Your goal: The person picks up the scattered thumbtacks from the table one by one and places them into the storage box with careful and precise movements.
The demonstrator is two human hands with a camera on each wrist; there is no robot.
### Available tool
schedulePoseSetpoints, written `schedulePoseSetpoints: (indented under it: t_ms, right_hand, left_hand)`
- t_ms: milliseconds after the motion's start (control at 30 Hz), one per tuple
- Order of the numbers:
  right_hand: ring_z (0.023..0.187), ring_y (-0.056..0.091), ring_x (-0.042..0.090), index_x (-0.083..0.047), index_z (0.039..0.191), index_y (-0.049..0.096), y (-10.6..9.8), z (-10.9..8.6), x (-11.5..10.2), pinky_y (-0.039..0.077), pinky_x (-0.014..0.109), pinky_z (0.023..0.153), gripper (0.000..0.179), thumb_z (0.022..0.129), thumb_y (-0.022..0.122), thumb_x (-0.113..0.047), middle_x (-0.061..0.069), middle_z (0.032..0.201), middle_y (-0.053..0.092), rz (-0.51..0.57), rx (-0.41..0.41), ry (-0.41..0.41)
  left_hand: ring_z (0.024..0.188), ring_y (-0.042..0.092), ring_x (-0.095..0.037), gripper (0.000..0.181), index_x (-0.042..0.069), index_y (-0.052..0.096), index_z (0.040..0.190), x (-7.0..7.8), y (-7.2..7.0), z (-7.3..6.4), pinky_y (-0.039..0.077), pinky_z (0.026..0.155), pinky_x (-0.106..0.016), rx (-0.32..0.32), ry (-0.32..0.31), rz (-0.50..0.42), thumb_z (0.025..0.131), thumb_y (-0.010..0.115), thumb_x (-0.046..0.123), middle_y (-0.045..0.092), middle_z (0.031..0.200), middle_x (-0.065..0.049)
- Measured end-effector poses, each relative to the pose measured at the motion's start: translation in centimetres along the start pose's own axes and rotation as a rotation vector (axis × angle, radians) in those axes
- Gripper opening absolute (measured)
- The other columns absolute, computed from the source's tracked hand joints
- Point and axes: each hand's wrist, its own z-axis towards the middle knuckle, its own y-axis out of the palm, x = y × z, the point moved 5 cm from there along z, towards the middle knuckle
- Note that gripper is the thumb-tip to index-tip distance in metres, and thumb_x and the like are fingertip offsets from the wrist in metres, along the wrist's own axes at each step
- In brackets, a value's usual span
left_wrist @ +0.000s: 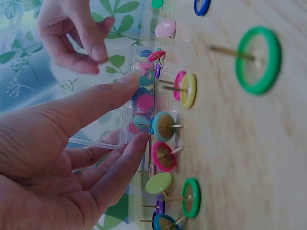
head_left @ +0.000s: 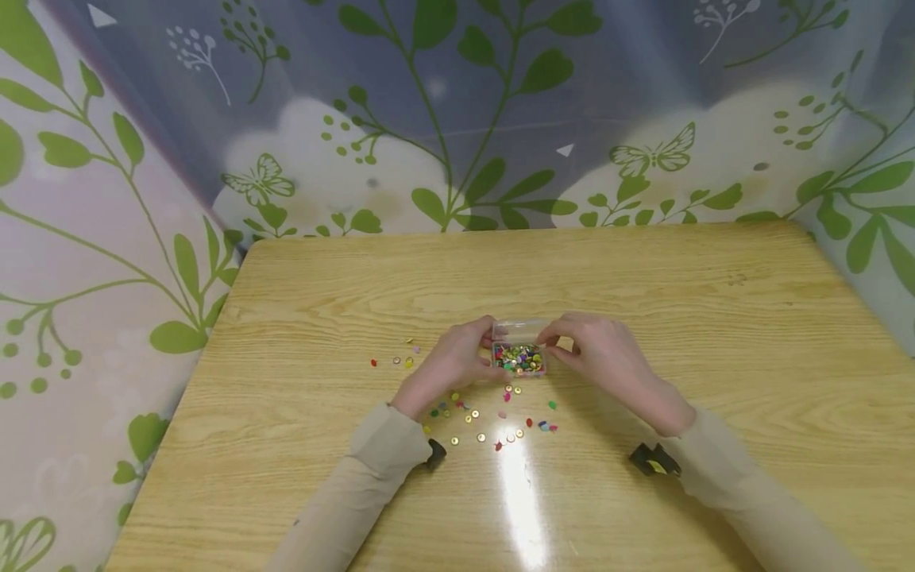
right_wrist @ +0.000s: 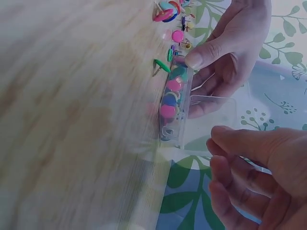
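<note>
L hand (head_left: 452, 359) round box (head_left: 530, 374), L end

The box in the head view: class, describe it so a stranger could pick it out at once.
On the wood-grain table, look between the left hand and the right hand. There sits a clear plastic box, lid open; it is the only container, packed with multicoloured thumbtacks, while loose thumbtacks lie scattered nearby.
</note>
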Motion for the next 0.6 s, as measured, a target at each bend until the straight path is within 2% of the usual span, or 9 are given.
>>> schedulePoseSetpoints:
  t_ms: [133,300,400,600]
  right_hand:
    - [0.054,0.048,-0.001,-0.017,0.09,0.077,-0.1,-0.6,-0.3,0.037,0.019,0.046,0.014,0.082,0.083,-0.008,-0.006,0.082,0.075,0.005,-0.087,-0.012]
    - [0.056,0.046,-0.004,-0.021,0.09,0.076,0.3,-1.5,-0.6,0.041,0.018,0.051,0.012,0.083,0.084,-0.016,-0.013,0.082,0.073,0.051,-0.272,-0.012]
    - [0.061,0.051,-0.005,-0.021,0.091,0.076,0.7,-2.0,-0.8,0.047,0.019,0.057,0.012,0.083,0.084,-0.023,-0.015,0.083,0.072,0.089,-0.355,-0.031]
    - [0.072,0.062,-0.003,-0.024,0.087,0.075,1.3,-2.6,-1.0,0.053,0.022,0.065,0.011,0.08,0.085,-0.022,-0.015,0.085,0.072,0.074,-0.402,-0.044]
  left_hand:
    - [0.101,0.067,-0.021,0.058,0.01,0.06,0.124,0.0,-0.1,0.0,0.055,0.093,-0.035,-0.002,-0.008,-0.001,0.076,0.09,0.02,0.067,0.123,-0.009]
    - [0.099,0.068,-0.021,0.057,0.011,0.06,0.124,-0.1,-0.1,0.1,0.055,0.093,-0.036,-0.003,-0.015,0.002,0.077,0.09,0.02,0.067,0.123,-0.008]
    - [0.098,0.068,-0.02,0.056,0.011,0.06,0.123,-0.1,-0.1,0.1,0.054,0.093,-0.036,-0.003,-0.02,0.007,0.077,0.09,0.021,0.067,0.123,-0.008]
    - [0.095,0.068,-0.019,0.055,0.011,0.06,0.119,0.0,0.0,0.0,0.055,0.091,-0.036,-0.003,-0.021,0.006,0.076,0.091,0.022,0.067,0.122,-0.008]
